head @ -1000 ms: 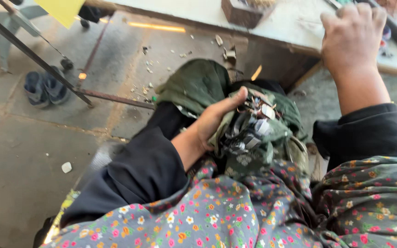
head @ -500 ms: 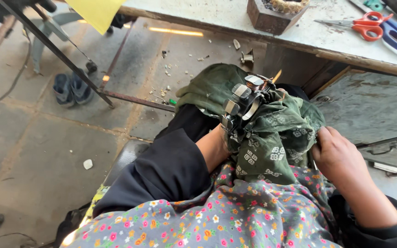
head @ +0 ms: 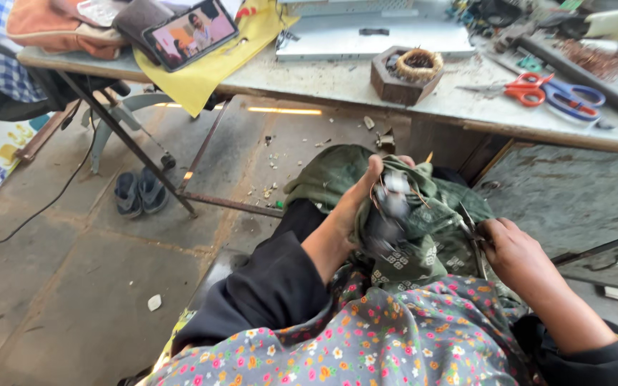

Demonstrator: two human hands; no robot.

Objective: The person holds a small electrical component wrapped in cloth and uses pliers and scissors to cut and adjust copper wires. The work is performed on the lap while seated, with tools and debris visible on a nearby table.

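Motor part (head: 388, 211), blurred, now sits lower on the green cloth (head: 423, 243) in my lap, gripped by my left hand (head: 348, 214); my right hand (head: 513, 246) has closed on snips (head: 475, 239).

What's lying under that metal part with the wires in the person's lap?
Under the metal part lies a green patterned cloth, bunched over the lap. The left hand grips part and cloth together; the right hand holds a thin tool beside it. What the cloth covers is hidden.
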